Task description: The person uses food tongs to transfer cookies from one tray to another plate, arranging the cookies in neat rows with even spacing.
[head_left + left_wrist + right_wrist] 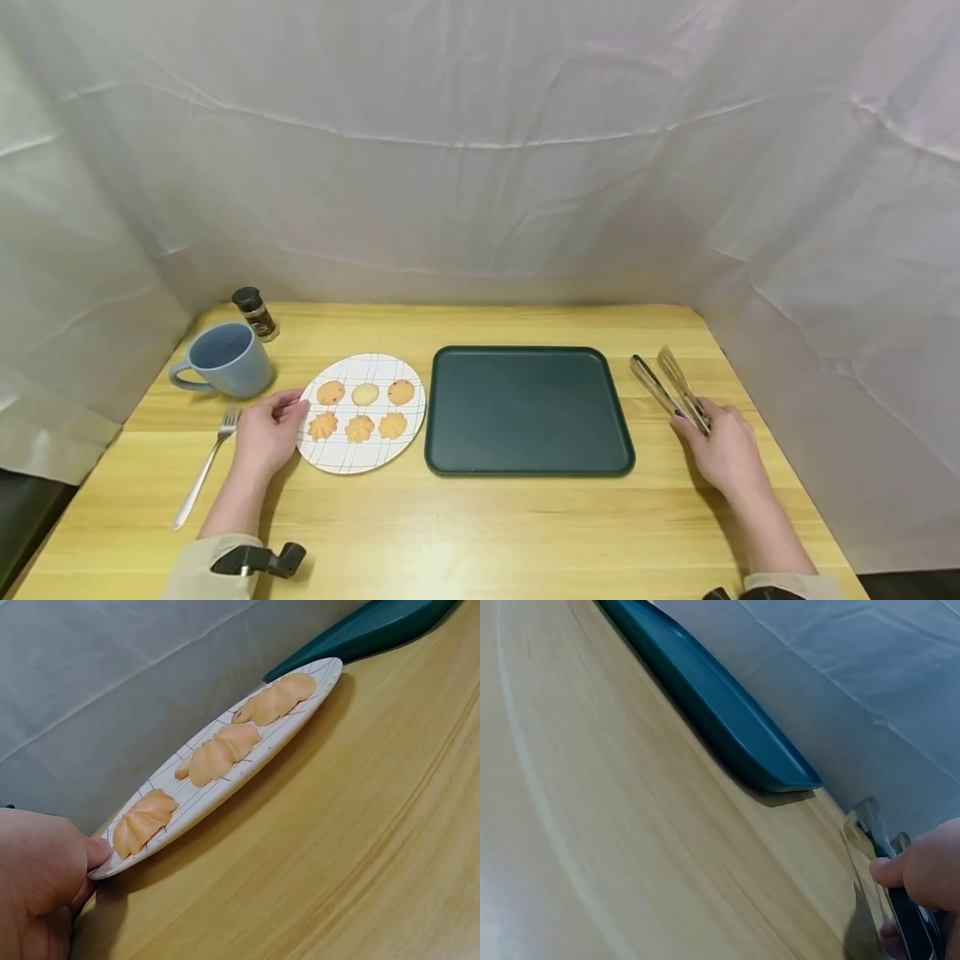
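A round white plate [341,457] with a thin grid pattern carries several cookies [359,428], some smooth and round, some ridged like shells. My left hand [267,433] pinches the plate's left rim, thumb on top, as the left wrist view also shows. On the right side of the table, my right hand [726,448] holds a pair of metal tongs [678,387] with dark handles, its thumb and fingers around them. The tongs' two arms stand apart, pointing away from me. Between the hands lies a dark green rectangular tray [529,411] with nothing on it.
Left of the plate stand a blue-grey mug [231,361] and, behind it, a black-capped spice jar [256,314]. A fork [206,472] lies beside the left forearm. Pale cloth [465,208] hangs behind and along both sides of the wooden table [480,533].
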### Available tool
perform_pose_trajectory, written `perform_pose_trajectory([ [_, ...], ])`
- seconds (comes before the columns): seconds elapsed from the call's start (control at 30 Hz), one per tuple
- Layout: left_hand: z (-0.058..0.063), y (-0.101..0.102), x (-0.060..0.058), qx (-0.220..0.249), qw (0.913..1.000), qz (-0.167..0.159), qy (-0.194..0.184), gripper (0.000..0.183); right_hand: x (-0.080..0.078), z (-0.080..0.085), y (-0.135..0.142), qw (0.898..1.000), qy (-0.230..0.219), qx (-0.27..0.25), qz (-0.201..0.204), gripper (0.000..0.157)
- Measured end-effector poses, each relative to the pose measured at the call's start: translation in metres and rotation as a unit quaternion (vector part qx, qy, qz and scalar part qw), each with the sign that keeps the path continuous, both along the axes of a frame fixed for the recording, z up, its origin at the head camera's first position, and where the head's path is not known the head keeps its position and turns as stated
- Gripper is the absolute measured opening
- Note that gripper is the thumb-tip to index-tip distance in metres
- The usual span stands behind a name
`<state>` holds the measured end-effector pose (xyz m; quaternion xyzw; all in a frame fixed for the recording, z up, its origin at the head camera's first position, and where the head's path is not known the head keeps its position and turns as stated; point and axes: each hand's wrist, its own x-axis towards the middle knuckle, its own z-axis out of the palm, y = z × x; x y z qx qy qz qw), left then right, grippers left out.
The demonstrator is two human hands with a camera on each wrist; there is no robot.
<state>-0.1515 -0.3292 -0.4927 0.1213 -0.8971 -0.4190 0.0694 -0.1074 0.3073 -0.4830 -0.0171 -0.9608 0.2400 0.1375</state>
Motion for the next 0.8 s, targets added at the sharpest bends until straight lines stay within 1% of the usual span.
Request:
perform_pose_trajectory([
  [0.13,0.002,0.000,-0.001,-0.003,1.0000,-0.009,0.002,0.037,0.000,-0.003,-0.001,1.000,-0.002,0.003,-0.020,0.054],
  [0.23,0.004,0.000,-0.002,0.000,0.9999,-0.015,-0.003,0.040,0.001,-0.004,-0.001,0.998,-0.019,0.013,-0.052,0.057],
  [0.37,0.008,0.001,-0.002,0.002,0.9997,-0.022,-0.009,0.046,0.003,-0.005,0.000,0.995,-0.034,0.030,-0.086,0.057],
  [0.47,0.012,0.003,0.001,0.002,0.9995,-0.031,-0.004,0.055,0.005,-0.004,0.000,0.993,-0.034,0.046,-0.099,0.066],
  [0.57,0.018,0.006,0.003,0.005,0.9993,-0.037,0.010,0.064,0.005,-0.001,-0.002,0.993,0.001,0.051,-0.107,0.073],
  [0.63,0.024,0.008,0.005,0.005,0.9990,-0.038,0.022,0.069,0.004,0.003,-0.005,0.992,0.036,0.038,-0.112,0.073],
  [0.67,0.027,0.010,0.005,0.005,0.9988,-0.039,0.029,0.071,0.004,0.006,-0.007,0.992,0.052,0.027,-0.114,0.070],
  [0.73,0.034,0.015,0.006,0.000,0.9979,-0.048,0.045,0.074,0.001,0.012,-0.010,0.991,0.071,0.006,-0.110,0.067],
  [0.8,0.041,0.022,0.005,-0.011,0.9961,-0.059,0.065,0.075,-0.002,0.019,-0.013,0.992,0.081,-0.004,-0.094,0.070],
])
